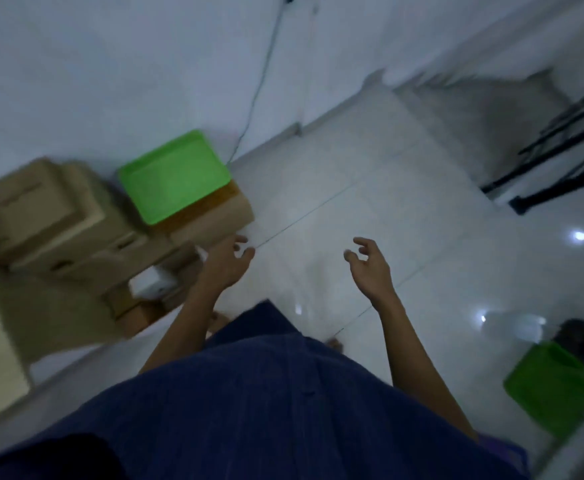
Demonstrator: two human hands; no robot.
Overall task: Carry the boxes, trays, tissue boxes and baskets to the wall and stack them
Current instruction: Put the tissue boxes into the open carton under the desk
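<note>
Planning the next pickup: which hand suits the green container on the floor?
Probably right: the right hand is empty and nearer the green container; the left hand hovers by the cardboard boxes.

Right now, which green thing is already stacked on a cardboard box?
The green tray by the wall, lying on a cardboard box. The other green container sits on the floor at lower right.

This looks like a bare, dimly lit storeroom or back room; I cannot tell whether it belongs to a home or a workplace. The floor [370, 188] is glossy white tile catching bright spots of light. The wall [110, 64] is plain white, with a thin cable [259, 84] running down it. Against that wall cardboard boxes [41, 216] are piled, with a green tray [174, 176] on top of one. A black metal frame [560, 161] stands at the far right, and a blurred green plastic container [557, 389] sits on the floor.
</note>
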